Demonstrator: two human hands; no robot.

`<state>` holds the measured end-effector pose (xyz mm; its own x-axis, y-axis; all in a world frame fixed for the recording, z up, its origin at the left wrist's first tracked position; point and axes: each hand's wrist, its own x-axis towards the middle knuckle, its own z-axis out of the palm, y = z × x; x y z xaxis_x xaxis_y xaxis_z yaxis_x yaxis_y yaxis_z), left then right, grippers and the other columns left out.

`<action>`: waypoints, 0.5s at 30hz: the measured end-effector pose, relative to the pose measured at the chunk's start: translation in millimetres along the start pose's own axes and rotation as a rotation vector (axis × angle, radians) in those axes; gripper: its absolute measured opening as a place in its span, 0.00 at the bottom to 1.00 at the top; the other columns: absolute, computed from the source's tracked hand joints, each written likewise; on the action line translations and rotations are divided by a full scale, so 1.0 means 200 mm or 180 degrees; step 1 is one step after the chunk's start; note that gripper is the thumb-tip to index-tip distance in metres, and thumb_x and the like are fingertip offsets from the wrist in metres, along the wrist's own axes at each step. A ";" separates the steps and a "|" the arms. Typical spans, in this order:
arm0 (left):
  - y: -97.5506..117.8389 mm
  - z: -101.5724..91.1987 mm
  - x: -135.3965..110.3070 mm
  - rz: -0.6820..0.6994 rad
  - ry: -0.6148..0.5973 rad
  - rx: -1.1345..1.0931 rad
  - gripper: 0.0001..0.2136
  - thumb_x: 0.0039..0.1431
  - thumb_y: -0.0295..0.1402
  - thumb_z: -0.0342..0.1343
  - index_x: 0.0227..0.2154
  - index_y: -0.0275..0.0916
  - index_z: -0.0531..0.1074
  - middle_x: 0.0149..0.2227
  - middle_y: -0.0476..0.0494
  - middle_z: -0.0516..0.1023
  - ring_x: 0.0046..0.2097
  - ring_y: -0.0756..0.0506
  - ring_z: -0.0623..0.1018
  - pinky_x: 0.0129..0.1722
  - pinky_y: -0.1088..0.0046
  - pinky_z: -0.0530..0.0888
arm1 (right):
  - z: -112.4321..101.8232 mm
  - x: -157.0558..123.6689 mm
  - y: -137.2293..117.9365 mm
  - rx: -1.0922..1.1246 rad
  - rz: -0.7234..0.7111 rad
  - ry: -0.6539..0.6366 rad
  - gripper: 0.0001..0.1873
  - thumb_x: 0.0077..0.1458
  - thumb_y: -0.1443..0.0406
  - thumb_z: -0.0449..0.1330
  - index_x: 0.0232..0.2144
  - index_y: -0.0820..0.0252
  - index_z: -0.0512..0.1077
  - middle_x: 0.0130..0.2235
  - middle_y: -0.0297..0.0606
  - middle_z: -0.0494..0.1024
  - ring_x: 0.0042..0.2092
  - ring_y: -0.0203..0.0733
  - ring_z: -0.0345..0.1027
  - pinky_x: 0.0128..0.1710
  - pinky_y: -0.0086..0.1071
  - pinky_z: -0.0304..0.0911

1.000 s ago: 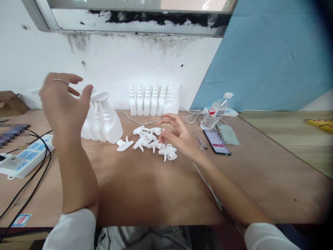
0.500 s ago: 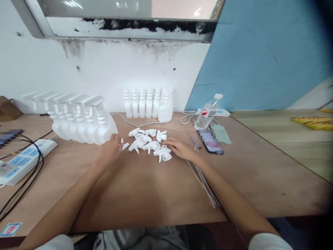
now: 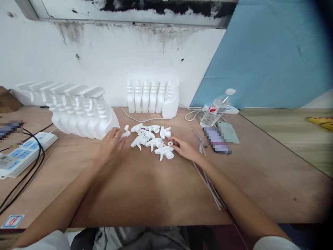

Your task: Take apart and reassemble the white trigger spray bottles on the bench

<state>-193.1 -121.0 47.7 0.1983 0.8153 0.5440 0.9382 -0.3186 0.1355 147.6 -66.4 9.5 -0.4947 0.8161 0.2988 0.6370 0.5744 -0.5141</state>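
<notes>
A heap of several white trigger sprayer heads [image 3: 151,139] lies on the wooden table [image 3: 156,187]. My left hand [image 3: 110,146], a ring on one finger, pinches one white sprayer head [image 3: 126,132] at the heap's left edge. At the heap's right edge rests my right hand [image 3: 186,147], its fingertips on a small white ring cap [image 3: 170,143] and beside another sprayer head [image 3: 164,151]. A row of finished white spray bottles [image 3: 80,113] stands just left of my left hand. Several thin white dip tubes [image 3: 208,182] lie under my right forearm.
Capless white bottles [image 3: 152,99] line the wall. A water bottle [image 3: 215,109], a phone [image 3: 217,140] and a green case [image 3: 229,133] sit to the right. A power strip [image 3: 20,156] with black cables lies at the left. A white cable [image 3: 135,119] runs behind the heap.
My left hand came down from the air to the heap's left edge and closed on a sprayer head. My right hand lowered onto the heap's right side.
</notes>
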 end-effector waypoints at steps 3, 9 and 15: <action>0.10 0.01 -0.04 0.0323 0.0244 -0.0791 0.12 0.64 0.35 0.49 0.49 0.43 0.66 0.47 0.42 0.70 0.46 0.46 0.74 0.45 0.71 0.71 | -0.01 0.00 -0.06 0.0107 0.0080 0.0425 0.14 0.57 0.66 0.56 0.47 0.57 0.67 0.38 0.39 0.72 0.35 0.41 0.66 0.40 0.38 0.64; 0.29 0.14 -0.13 0.0843 -0.0313 -0.2072 0.15 0.62 0.31 0.52 0.51 0.44 0.62 0.49 0.41 0.68 0.51 0.46 0.71 0.50 0.68 0.71 | -0.01 -0.04 -0.29 0.0637 -0.0275 0.0955 0.08 0.57 0.65 0.57 0.41 0.55 0.66 0.40 0.39 0.72 0.39 0.42 0.67 0.43 0.39 0.65; 0.33 0.22 -0.16 0.0356 -0.1023 -0.2898 0.16 0.58 0.34 0.57 0.48 0.42 0.63 0.48 0.41 0.71 0.49 0.44 0.72 0.50 0.63 0.71 | 0.07 -0.08 -0.43 0.0912 -0.0959 0.0633 0.07 0.57 0.68 0.58 0.39 0.55 0.66 0.41 0.41 0.73 0.45 0.45 0.68 0.46 0.42 0.64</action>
<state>-124.8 -146.7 3.5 0.4678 0.8077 0.3589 0.3573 -0.5442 0.7591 93.2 -130.1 37.7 -0.4919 0.6279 0.6032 0.2791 0.7699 -0.5738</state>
